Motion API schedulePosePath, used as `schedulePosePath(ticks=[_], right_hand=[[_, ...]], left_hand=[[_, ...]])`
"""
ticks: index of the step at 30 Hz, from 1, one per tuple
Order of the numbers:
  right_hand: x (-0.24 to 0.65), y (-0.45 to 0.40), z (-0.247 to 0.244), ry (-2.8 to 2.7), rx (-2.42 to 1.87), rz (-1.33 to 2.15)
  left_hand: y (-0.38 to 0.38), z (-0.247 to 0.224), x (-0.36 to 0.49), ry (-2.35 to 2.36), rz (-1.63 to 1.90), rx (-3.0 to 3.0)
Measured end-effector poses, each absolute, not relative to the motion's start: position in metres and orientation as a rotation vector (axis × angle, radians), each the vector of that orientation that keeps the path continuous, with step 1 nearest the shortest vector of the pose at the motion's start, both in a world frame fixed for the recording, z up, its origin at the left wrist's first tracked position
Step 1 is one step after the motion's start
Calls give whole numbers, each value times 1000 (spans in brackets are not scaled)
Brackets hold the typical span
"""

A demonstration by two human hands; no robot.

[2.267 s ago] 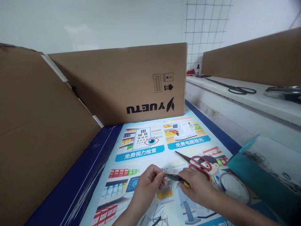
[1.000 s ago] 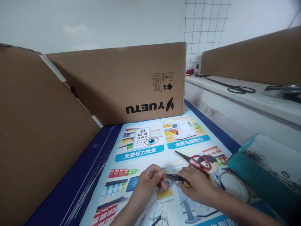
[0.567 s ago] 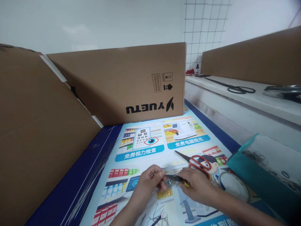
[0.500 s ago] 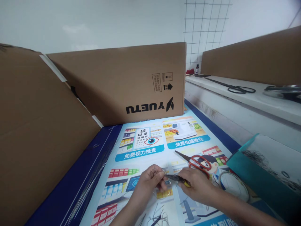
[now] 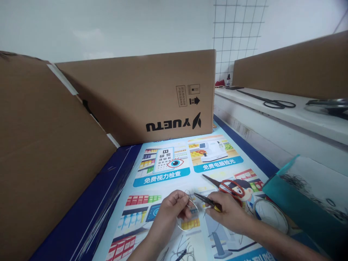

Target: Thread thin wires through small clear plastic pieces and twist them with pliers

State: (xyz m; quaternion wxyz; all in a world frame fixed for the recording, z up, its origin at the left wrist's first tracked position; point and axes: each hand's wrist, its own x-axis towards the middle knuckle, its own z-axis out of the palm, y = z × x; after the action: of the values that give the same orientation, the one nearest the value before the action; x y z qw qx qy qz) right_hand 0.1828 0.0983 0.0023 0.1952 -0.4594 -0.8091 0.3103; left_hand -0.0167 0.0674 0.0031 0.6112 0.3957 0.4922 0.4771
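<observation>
Thin curved wire (image 5: 186, 229) is pinched between the fingers of my left hand (image 5: 176, 207), above the printed sheet. My right hand (image 5: 227, 212) grips dark-nosed pliers (image 5: 208, 201) with a little yellow on the handle. The pliers' tip points left, a small gap from the wire loop. Red-handled scissors (image 5: 227, 187) lie just beyond my right hand on the printed sheet (image 5: 163, 188).
Several wire pieces (image 5: 183, 252) lie near the bottom edge. A teal box (image 5: 301, 203) with dark rings stands at right, beside a clear round dish (image 5: 270, 215). Cardboard (image 5: 130, 98) stands behind and left. Black scissors (image 5: 277, 104) rest on the white ledge.
My right hand and the pliers have shifted slightly right, away from my left fingers. More of the wire loop now shows beside my left hand.
</observation>
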Motion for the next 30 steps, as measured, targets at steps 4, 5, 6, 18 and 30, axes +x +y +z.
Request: schedulePosePath(ticks=[4, 5, 6, 18, 30], right_hand=[[183, 99, 2, -2118, -1230, 1091], [183, 99, 2, -2105, -1223, 1112], [183, 99, 3, -2108, -1222, 1105], [186, 88, 24, -2620, -1122, 515], [174, 63, 35, -3063, -740, 139]], left_hand=[[68, 7, -15, 1175, 1109, 890], [68, 7, -16, 1177, 1109, 893], [69, 7, -18, 1174, 1111, 896], [82, -6, -44, 1233, 1410, 810], [86, -24, -46, 1211, 1479, 777]])
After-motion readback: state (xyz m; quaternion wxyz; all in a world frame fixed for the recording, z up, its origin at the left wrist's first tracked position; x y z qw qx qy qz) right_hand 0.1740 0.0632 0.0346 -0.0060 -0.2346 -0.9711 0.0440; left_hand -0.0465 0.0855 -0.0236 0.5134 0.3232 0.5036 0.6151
